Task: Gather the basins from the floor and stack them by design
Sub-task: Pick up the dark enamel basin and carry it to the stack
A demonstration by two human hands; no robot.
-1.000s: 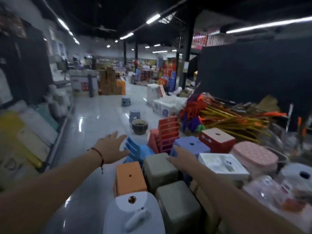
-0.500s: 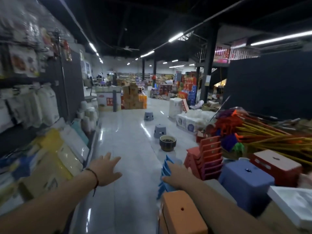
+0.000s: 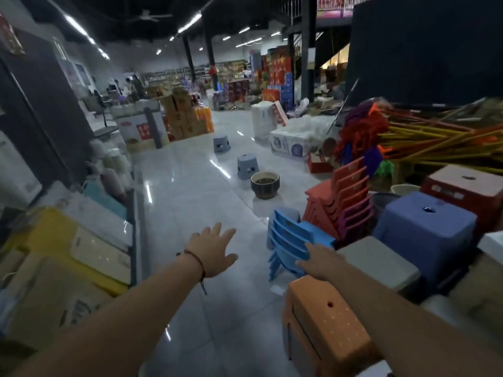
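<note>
Neither grip has hold of anything: the left hand (image 3: 215, 250) is spread flat over bare floor (image 3: 190, 202), and the right hand (image 3: 322, 261) reaches forward, fingers straight, just above the blue chair stack (image 3: 290, 240). The one basin in sight (dark, round) (image 3: 264, 184) sits on the floor well ahead, beside a grey stool (image 3: 247, 166). A careless forward step could probably tip the chairs or the orange stool (image 3: 326, 319). Box labels are too blurred to read.

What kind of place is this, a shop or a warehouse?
Most likely a large household-goods store. Stacked plastic chairs and stools crowd the right, bundled brooms lie behind them, and cartons stand on the tiled floor.
</note>
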